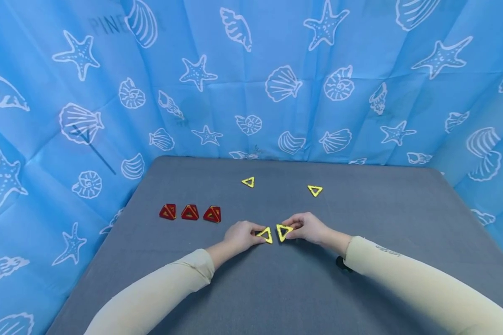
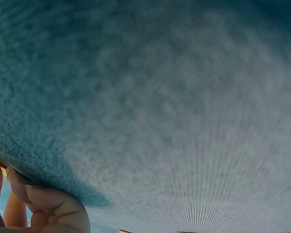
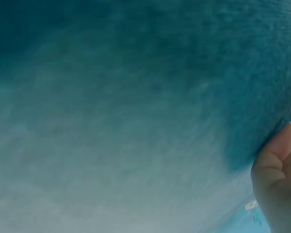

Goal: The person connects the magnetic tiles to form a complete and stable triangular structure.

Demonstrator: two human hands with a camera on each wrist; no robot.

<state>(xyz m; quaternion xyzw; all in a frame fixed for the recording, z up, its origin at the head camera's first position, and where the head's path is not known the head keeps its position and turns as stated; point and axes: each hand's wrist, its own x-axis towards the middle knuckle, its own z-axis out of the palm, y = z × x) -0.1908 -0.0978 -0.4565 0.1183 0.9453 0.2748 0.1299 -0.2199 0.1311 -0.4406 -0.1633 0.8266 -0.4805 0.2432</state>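
Observation:
In the head view my left hand [image 1: 242, 235] pinches a yellow triangle tile [image 1: 269, 236] with an open middle. Facing it, my right hand [image 1: 308, 227] grips a second yellow triangle tile [image 1: 279, 231] by its right side. A narrow gap separates the two tiles, which are both tilted a little over the grey cloth. The left wrist view catches curled fingers [image 2: 58, 206] at its lower left, with only a sliver of yellow among them. In the right wrist view part of the hand [image 3: 279, 170] shows at the right edge; its tile is hidden there.
Two more yellow triangle tiles lie farther back, one left [image 1: 249, 182] and one right [image 1: 315, 190]. Three red pyramid-like pieces [image 1: 167, 211] [image 1: 190, 212] [image 1: 212, 214] stand in a row at the left. A blue shell-print curtain [image 1: 234, 102] borders the grey table [image 1: 385, 209].

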